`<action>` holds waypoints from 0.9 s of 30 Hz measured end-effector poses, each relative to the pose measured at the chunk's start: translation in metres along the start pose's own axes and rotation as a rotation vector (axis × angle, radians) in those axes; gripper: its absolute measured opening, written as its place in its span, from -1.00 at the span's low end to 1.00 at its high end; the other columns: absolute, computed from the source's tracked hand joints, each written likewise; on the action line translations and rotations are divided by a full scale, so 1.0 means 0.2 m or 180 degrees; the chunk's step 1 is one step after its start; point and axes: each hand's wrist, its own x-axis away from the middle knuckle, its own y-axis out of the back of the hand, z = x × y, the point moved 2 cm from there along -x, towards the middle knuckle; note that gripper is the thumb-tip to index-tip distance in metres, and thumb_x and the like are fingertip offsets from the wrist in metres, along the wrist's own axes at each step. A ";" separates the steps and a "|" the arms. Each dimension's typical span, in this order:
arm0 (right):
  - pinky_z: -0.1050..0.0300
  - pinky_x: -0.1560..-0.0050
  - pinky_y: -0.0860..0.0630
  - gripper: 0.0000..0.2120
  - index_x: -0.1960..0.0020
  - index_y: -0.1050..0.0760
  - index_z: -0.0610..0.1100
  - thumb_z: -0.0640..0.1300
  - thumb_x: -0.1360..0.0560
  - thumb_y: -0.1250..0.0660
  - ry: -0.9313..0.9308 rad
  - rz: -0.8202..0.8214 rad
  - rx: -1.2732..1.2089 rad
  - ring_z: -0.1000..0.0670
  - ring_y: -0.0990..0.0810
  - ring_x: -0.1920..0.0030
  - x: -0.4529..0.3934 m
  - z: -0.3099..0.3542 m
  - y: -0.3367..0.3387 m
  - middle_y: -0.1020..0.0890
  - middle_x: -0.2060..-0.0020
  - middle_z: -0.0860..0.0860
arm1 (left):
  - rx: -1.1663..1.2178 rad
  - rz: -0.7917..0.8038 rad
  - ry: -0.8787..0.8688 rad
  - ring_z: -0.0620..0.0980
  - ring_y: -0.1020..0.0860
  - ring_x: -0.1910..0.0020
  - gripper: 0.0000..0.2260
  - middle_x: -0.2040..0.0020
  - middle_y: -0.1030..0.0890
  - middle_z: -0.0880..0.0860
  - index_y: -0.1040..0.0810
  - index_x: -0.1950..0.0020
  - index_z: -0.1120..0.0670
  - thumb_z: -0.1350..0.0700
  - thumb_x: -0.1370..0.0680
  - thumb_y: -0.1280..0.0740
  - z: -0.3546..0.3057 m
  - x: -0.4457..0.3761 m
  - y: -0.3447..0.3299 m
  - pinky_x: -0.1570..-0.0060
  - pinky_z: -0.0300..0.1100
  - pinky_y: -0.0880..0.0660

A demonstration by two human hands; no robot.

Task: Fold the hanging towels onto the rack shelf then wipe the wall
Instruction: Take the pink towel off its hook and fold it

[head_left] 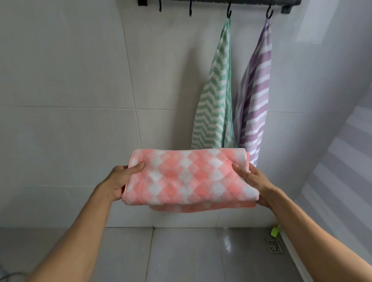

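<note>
White wall tiles [80, 70] back a black hook rack [219, 2] along the top edge, where a green zigzag towel [214, 96] and a purple striped towel [254, 96] hang side by side from two hooks, well above the fingers. Held out between both hands is a folded pink checked towel [189, 178]: the left hand [121, 179] grips its left end, thumb on top and fingers curled beneath. The right hand [254, 184] grips the right end likewise.
</note>
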 end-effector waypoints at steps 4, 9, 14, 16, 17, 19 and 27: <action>-0.24 -0.03 -0.66 -0.52 -0.25 -0.55 -0.34 -0.14 -0.41 -0.54 -0.0536 0.0444 -0.0019 -0.32 -0.69 -0.11 0.17 0.03 0.11 -0.69 -0.12 -0.28 | -0.0341 -0.0024 -0.0298 0.15 -0.70 0.06 -0.64 -0.03 -0.71 0.17 -0.55 -0.19 0.15 -0.12 -0.59 -0.35 -0.05 0.14 -0.13 0.19 -0.06 -0.63; -0.26 -0.02 -0.66 -0.61 -0.23 -0.53 -0.38 -0.33 -0.44 -0.49 -0.0332 0.0262 0.0232 -0.34 -0.69 -0.06 0.37 0.13 0.38 -0.70 -0.06 -0.29 | -0.0128 0.0643 -0.0360 0.19 -0.71 0.02 -0.15 -0.07 -0.71 0.22 -0.59 -0.16 0.25 -0.10 0.00 -0.74 -0.12 0.44 -0.33 0.22 -0.01 -0.66; -0.29 -0.02 -0.64 -0.62 -0.30 -0.52 -0.21 -0.21 -0.51 -0.46 -0.0115 0.0189 0.0021 -0.33 -0.69 -0.07 0.59 0.22 0.71 -0.70 -0.10 -0.25 | -0.0031 0.0510 -0.0276 0.23 -0.71 0.06 -0.25 -0.08 -0.69 0.30 -0.57 -0.17 0.38 0.08 -0.09 -0.71 -0.08 0.67 -0.65 0.20 0.09 -0.65; -0.32 -0.03 -0.62 -0.60 -0.32 -0.51 -0.17 -0.21 -0.51 -0.47 0.0057 0.0196 -0.0039 -0.34 -0.68 -0.09 0.68 0.27 0.85 -0.69 -0.13 -0.25 | -0.0019 0.0463 -0.0350 0.25 -0.70 0.00 -0.35 -0.07 -0.70 0.27 -0.56 -0.23 0.29 -0.01 -0.27 -0.64 -0.05 0.76 -0.80 0.10 0.16 -0.64; -0.31 -0.01 -0.63 -0.60 -0.32 -0.51 -0.16 -0.22 -0.50 -0.47 0.0148 0.0175 -0.0042 -0.33 -0.69 -0.08 0.73 0.30 0.92 -0.69 -0.13 -0.24 | 0.0030 0.0478 -0.0398 0.26 -0.69 -0.02 -0.45 -0.08 -0.70 0.25 -0.55 -0.26 0.22 -0.03 -0.38 -0.56 -0.04 0.82 -0.88 0.10 0.18 -0.64; -0.23 0.08 -0.66 -0.62 -0.30 -0.52 -0.16 -0.22 -0.50 -0.48 0.0298 0.0118 -0.0070 -0.31 -0.70 -0.04 0.83 0.36 1.03 -0.70 -0.10 -0.23 | 0.0169 0.0460 -0.0479 0.25 -0.68 -0.06 -0.56 -0.11 -0.70 0.21 -0.52 -0.30 0.13 -0.06 -0.51 -0.43 -0.03 0.90 -1.00 0.11 0.19 -0.64; -0.12 0.17 -0.69 -0.66 -0.21 -0.58 -0.32 -0.19 -0.49 -0.47 0.0545 0.0027 -0.0051 -0.24 -0.71 0.10 0.94 0.70 1.31 -0.70 -0.05 -0.28 | 0.0141 0.0026 -0.0961 0.13 -0.72 0.16 -0.59 0.03 -0.72 0.22 -0.56 -0.12 0.27 -0.05 -0.50 -0.47 -0.42 1.15 -1.25 0.30 -0.04 -0.65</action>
